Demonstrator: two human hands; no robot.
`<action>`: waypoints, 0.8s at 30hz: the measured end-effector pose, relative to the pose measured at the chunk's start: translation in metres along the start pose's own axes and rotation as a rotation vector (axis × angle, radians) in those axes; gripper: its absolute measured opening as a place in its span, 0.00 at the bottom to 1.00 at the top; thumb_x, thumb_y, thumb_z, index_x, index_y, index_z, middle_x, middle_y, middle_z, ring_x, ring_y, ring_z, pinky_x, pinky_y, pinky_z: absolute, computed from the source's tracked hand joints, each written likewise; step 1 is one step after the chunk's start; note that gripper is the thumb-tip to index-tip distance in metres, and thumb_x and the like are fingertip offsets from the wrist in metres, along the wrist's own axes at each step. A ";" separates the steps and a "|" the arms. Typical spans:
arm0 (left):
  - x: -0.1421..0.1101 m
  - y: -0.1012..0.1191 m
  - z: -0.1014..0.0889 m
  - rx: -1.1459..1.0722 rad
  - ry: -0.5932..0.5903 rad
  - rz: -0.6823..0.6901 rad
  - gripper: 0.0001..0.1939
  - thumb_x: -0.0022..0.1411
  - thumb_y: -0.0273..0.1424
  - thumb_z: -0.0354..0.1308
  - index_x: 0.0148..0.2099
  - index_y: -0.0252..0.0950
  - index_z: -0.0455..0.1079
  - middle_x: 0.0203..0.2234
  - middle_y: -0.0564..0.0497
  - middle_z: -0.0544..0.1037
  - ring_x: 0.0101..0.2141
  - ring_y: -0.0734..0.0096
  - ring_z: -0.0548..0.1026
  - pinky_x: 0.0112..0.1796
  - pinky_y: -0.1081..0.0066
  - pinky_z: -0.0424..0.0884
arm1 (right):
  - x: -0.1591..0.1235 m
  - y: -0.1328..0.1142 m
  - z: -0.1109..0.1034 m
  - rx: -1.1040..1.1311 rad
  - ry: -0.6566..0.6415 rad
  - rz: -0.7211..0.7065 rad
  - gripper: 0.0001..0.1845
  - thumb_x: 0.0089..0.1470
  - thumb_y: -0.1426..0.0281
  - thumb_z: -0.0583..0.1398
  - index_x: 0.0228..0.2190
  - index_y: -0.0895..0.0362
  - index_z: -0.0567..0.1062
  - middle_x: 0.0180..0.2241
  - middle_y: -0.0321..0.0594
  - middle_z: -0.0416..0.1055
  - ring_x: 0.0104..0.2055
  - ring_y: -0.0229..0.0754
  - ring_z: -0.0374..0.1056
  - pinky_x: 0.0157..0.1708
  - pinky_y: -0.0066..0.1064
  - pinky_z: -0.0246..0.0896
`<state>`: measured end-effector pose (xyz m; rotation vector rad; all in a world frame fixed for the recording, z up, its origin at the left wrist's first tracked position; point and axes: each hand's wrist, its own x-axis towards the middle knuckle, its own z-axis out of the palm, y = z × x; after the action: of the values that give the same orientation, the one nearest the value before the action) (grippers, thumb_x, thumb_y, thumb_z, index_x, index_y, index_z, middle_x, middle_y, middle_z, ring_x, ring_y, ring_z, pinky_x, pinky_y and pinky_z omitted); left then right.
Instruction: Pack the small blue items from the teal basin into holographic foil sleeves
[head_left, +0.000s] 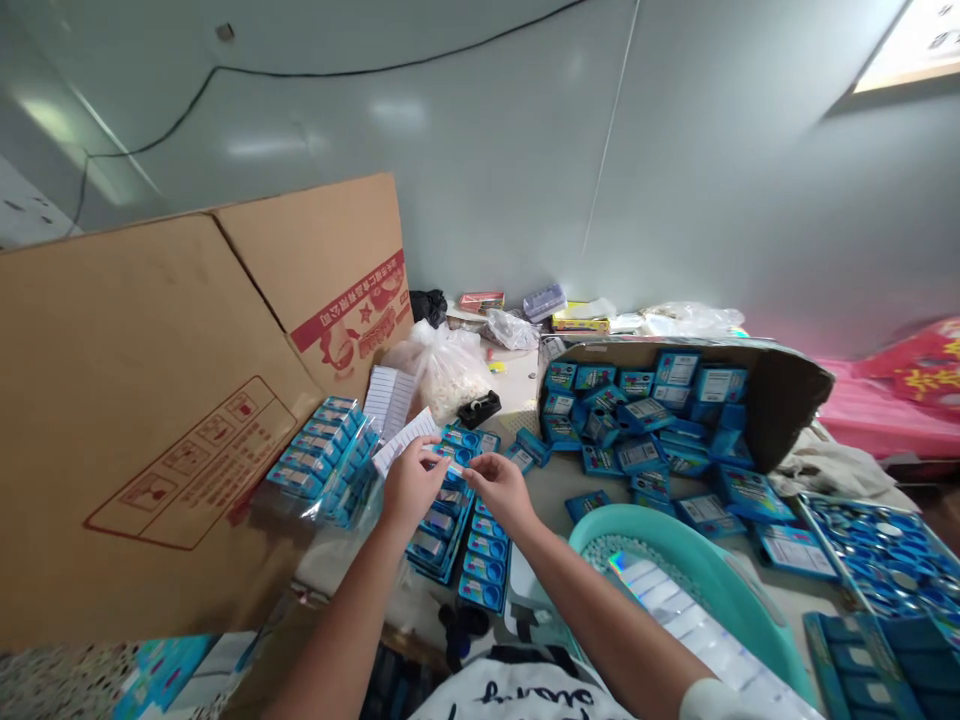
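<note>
Left hand [412, 487] pinches white slip [406, 441]; right hand [500, 490] closes its fingers, grasp unclear; bagged blue packs [322, 462] left of slip, loose packs [637, 420] in carton [675, 346] right of it

A pale work surface [600, 482], crowded. Far, a bag of white bits [442, 375] and a black tape dispenser [480, 408]. Far right, a cardboard box [645, 400] on its side, full of blue packets. Beside it, loose blue packets [705, 515]. Near, a teal basket [675, 540]. Right, a blue tray [885, 560]. Left, a leaning cardboard sheet [150, 400].
</note>
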<state>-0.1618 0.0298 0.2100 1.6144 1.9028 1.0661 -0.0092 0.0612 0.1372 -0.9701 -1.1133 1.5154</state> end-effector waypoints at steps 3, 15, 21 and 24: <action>0.000 -0.001 0.005 0.078 0.012 -0.002 0.13 0.59 0.34 0.60 0.47 0.40 0.70 0.31 0.52 0.82 0.35 0.64 0.79 0.40 0.67 0.71 | 0.001 0.007 -0.001 0.009 -0.004 0.002 0.21 0.40 0.57 0.70 0.32 0.55 0.71 0.22 0.34 0.72 0.24 0.41 0.68 0.26 0.31 0.61; -0.005 -0.007 0.010 0.086 0.074 0.018 0.12 0.61 0.36 0.59 0.47 0.40 0.72 0.31 0.50 0.82 0.37 0.60 0.80 0.42 0.64 0.70 | -0.002 0.008 -0.009 -0.201 -0.066 -0.190 0.30 0.52 0.64 0.64 0.57 0.53 0.69 0.53 0.47 0.69 0.25 0.34 0.59 0.25 0.29 0.61; -0.002 -0.014 0.012 0.073 0.097 -0.022 0.11 0.60 0.34 0.60 0.46 0.40 0.74 0.31 0.48 0.82 0.36 0.59 0.80 0.41 0.64 0.71 | 0.002 0.007 -0.008 -0.163 -0.098 -0.134 0.37 0.51 0.64 0.64 0.61 0.52 0.61 0.57 0.48 0.66 0.23 0.32 0.58 0.24 0.29 0.62; -0.001 -0.021 0.016 0.106 0.061 -0.033 0.09 0.61 0.33 0.58 0.43 0.40 0.75 0.32 0.48 0.81 0.35 0.60 0.80 0.41 0.63 0.72 | 0.001 0.007 -0.008 -0.188 -0.120 -0.119 0.38 0.52 0.65 0.63 0.62 0.50 0.58 0.59 0.49 0.63 0.22 0.30 0.59 0.22 0.28 0.60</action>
<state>-0.1631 0.0323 0.1832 1.6181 2.0504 1.0280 -0.0032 0.0626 0.1285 -0.9304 -1.3949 1.4061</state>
